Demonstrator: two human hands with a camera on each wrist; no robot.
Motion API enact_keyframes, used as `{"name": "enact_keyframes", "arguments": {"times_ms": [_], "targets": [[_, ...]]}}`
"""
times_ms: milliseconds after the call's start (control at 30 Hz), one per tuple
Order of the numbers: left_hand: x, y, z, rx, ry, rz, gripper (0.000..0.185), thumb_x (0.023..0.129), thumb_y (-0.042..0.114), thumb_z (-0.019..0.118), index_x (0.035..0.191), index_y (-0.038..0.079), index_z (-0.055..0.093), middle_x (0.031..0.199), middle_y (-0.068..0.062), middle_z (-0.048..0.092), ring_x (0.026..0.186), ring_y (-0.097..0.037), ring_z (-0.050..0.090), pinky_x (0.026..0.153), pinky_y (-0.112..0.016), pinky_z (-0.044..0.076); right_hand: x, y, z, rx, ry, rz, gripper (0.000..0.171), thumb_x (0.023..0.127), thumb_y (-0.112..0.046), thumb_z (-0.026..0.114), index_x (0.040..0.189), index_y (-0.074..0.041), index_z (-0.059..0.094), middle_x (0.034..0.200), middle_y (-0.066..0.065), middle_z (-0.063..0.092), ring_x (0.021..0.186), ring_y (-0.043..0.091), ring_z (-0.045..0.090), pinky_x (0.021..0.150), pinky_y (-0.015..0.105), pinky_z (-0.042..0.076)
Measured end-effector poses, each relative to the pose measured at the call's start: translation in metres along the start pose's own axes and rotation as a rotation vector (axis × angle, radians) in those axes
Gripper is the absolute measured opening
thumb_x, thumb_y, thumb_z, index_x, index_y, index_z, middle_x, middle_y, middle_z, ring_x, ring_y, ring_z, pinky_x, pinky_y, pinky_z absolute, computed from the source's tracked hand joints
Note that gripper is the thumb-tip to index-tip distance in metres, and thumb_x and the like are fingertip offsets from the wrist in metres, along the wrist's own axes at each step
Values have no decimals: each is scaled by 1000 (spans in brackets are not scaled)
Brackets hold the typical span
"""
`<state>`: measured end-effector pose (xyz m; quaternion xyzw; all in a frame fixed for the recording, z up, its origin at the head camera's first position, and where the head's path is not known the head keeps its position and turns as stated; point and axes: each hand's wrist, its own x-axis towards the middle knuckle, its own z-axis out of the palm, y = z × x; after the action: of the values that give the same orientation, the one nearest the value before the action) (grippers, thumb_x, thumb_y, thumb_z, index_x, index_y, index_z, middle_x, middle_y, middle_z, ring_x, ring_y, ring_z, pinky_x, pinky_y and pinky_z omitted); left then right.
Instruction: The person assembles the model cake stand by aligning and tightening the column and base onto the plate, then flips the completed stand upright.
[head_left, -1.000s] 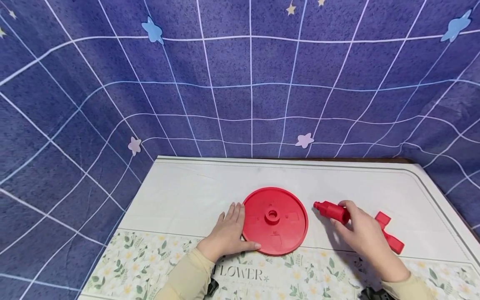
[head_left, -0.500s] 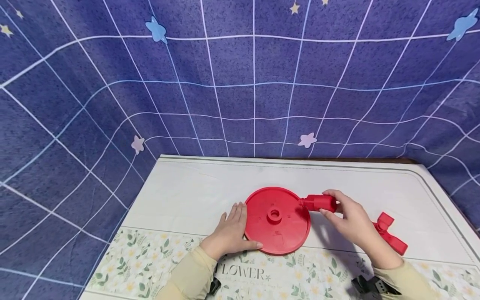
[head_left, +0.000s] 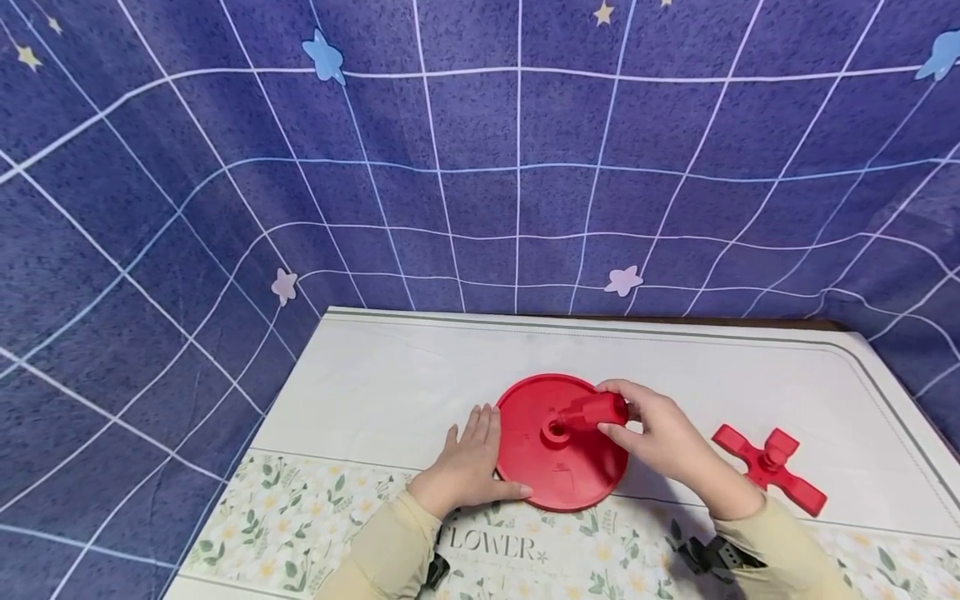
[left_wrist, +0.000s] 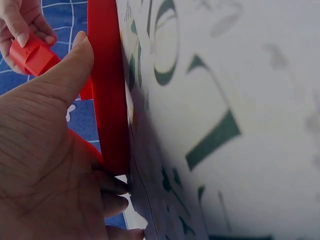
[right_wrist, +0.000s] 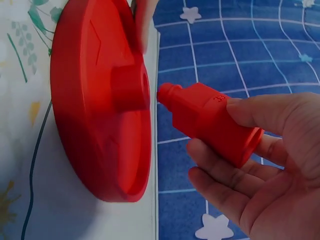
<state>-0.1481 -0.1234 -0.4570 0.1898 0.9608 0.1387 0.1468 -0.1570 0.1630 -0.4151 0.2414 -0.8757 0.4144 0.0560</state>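
A round red base point(head_left: 525, 471) with a raised rim lies on the table, a hollow socket point(right_wrist: 131, 89) rising from its middle. My left hand point(head_left: 467, 471) rests against the base's left edge, fingers straight and thumb along the near rim. In my right hand point(head_left: 660, 429) is a red hollow post point(right_wrist: 212, 122), pinched between thumb and fingers at its wide, open end. The post is tilted above the base, its narrow ringed tip pointing at the socket. In the right wrist view a small gap shows between that tip and the socket's mouth.
A red cross-shaped piece point(head_left: 765, 467) with a central peg lies on the table to the right, beside the right forearm. The table's cloth point(head_left: 420, 358) is white with a flowered front band. A blue star-patterned curtain point(head_left: 480, 200) hangs behind and at the sides.
My right hand has carried the post leftward from the right of the base to over its socket, uncovering more of the cross-shaped piece. The left hand stays on the base's edge.
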Motion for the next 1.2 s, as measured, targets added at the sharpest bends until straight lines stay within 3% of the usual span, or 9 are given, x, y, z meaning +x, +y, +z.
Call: {"name": "enact_keyframes", "arguments": {"times_ms": [333, 800, 1033, 1200], "targets": [[0, 0, -1, 18, -3, -3, 121, 76, 73, 64, 154, -4, 13, 160, -20, 13, 148, -36, 6, 112, -64, 5, 9, -11, 9, -105, -35, -19, 43, 79, -6, 79, 119, -9, 64, 97, -3, 62, 76, 13, 53, 66, 33, 50], [1, -1, 0, 19, -16, -17, 120, 76, 73, 63, 155, -2, 11, 161, -19, 11, 148, -35, 4, 111, -65, 0, 17, -19, 11, -188, -89, -67, 44, 79, -5, 76, 120, -6, 63, 104, 1, 64, 87, 13, 58, 73, 33, 54], [0, 1, -1, 3, -17, -20, 120, 77, 72, 64, 155, -2, 10, 161, -19, 11, 148, -35, 5, 111, -65, 0, 25, -26, 15, -223, -101, -86, 41, 79, -7, 76, 118, -5, 61, 94, -3, 61, 79, 10, 55, 67, 28, 50], [-1, 1, -1, -5, -21, -21, 120, 77, 71, 64, 155, -2, 10, 161, -19, 10, 148, -35, 5, 111, -65, 0, 30, -28, 19, -224, -121, -113, 39, 80, -8, 74, 117, -5, 61, 100, -1, 62, 82, 10, 57, 68, 26, 52]]}}
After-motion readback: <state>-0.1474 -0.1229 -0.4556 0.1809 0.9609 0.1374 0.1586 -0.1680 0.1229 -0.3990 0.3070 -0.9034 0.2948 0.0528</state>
